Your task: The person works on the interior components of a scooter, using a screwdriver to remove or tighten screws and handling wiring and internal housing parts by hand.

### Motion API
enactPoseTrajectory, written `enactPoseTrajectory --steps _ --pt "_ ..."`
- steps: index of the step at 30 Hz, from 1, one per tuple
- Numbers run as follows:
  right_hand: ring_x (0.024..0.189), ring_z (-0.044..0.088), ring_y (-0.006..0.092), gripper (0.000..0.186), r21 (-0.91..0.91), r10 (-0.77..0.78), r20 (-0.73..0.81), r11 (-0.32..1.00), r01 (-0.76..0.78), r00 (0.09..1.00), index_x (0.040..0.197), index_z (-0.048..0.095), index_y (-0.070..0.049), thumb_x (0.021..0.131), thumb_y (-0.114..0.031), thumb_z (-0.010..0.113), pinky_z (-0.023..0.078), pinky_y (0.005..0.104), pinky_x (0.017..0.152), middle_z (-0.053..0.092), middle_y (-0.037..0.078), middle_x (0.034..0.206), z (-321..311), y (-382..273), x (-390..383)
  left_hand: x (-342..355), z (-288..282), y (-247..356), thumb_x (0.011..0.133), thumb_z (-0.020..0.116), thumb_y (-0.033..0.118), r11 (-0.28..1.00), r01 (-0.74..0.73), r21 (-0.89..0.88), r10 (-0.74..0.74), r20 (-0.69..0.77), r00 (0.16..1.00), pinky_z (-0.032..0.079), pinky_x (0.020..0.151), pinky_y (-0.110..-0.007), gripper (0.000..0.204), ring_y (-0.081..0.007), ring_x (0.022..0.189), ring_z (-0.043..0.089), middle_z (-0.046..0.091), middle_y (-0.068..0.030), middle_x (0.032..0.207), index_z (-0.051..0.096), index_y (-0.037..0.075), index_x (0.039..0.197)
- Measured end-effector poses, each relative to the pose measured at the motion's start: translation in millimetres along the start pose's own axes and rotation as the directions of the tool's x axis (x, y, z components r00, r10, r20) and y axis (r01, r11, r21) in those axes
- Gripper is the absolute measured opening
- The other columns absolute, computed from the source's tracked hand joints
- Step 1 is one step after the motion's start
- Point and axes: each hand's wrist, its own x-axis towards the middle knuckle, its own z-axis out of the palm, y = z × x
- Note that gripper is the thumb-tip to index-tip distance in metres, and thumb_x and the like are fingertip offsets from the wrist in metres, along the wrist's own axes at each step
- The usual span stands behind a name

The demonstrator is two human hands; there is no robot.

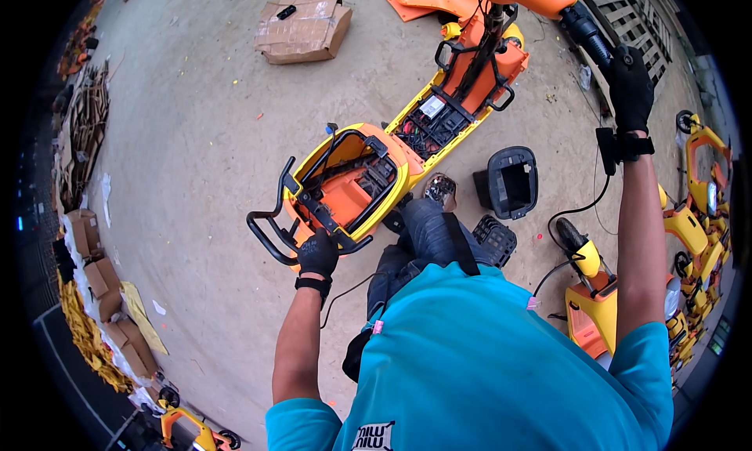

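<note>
My left hand (317,255) curls fingers round a black scooter rail (281,187); my right hand (631,89) (both gloved) wraps fingers round the handlebar grip (587,34).

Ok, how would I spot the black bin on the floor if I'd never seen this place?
Find the big yellow-and-orange scooter with its innards exposed, in the middle of the view. Just right of its midsection, on the floor, is the black bin, open side showing. Its solid walls set it apart from the slotted black piece just below it.
</note>
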Motion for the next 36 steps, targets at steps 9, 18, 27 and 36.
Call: enactPoseTrajectory --steps 9,18,27,36 --pt "0.090 0.062 0.0396 0.039 0.006 0.034 0.007 0.999 -0.034 0.999 0.107 0.062 -0.008 0.095 -0.040 0.044 0.047 0.0441 0.074 0.066 0.019 0.097 -1.1 -2.3 -0.2 -3.1 12.5 -8.5 0.088 0.059 0.026 0.966 -0.220 -0.133 0.186 -0.233 0.955 0.052 0.072 -0.045 0.022 -0.0372 0.087 0.064 0.061 -0.0235 0.097 0.059 0.004 0.093" --pt "0.090 0.062 0.0398 0.040 -0.009 0.043 0.014 0.999 -0.043 0.999 0.107 0.063 -0.008 0.095 -0.041 0.044 0.047 0.0445 0.074 0.066 0.019 0.097 -2.1 -4.6 0.6 -8.6 5.2 1.9 0.090 0.058 0.033 1.000 0.015 0.019 -0.011 -0.186 0.982 0.052 0.063 -0.047 0.030 -0.0356 0.069 0.067 0.066 -0.0184 0.070 0.058 0.004 0.085" --pt "0.091 0.062 0.0399 0.038 -0.051 0.018 0.017 0.999 -0.018 1.000 0.107 0.063 -0.010 0.093 -0.041 0.045 0.047 0.0451 0.074 0.066 0.019 0.097 1.2 0.8 3.3 -18.2 10.0 -5.5 0.083 0.066 0.029 0.999 -0.027 -0.020 0.022 -0.250 0.968 0.052 0.062 -0.046 0.023 -0.0355 0.072 0.066 0.066 -0.0161 0.071 0.062 0.007 0.085" --pt "0.091 0.063 0.0390 0.037 -0.023 0.066 0.017 0.998 -0.066 0.998 0.104 0.063 -0.010 0.094 -0.040 0.045 0.047 0.0447 0.074 0.067 0.018 0.096 1.9 3.3 2.8 -12.3 39.1 -21.3 0.078 0.070 0.023 0.891 0.021 -0.453 -0.047 -0.045 0.998 0.050 0.067 -0.046 0.025 -0.0384 0.078 0.064 0.065 -0.0200 0.077 0.060 0.000 0.080"
